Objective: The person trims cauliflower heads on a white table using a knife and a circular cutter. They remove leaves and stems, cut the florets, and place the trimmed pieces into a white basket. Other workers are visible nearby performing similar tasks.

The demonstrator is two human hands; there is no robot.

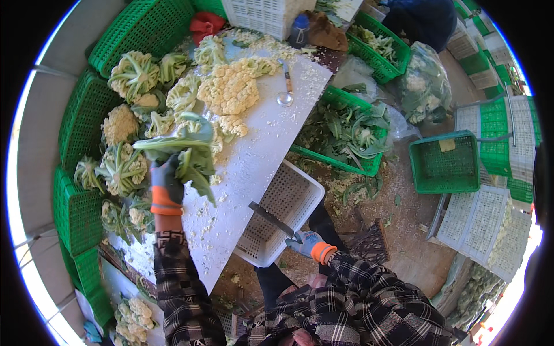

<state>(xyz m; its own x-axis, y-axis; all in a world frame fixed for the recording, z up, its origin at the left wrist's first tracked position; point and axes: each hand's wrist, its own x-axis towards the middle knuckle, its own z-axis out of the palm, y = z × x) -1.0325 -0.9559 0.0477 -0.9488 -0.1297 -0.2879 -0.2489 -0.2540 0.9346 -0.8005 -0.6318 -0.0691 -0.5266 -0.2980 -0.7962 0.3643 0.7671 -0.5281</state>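
My left hand, in a grey glove with an orange cuff, grips a bunch of green cauliflower leaves above the white tabletop. Whether a head is attached to these leaves is hidden. Lower right, my right hand, gloved alike, holds a knife by its handle. The dark blade points up and left over a white perforated crate at the table's edge. Trimmed cauliflower florets are heaped beyond my left hand. Leafy cauliflower heads lie to its left.
A peeler-like tool with a round metal end lies on the table. Green crates line the left side. Right of the table stands a green crate of leaves. A bottle stands at the back. Another person is at upper right.
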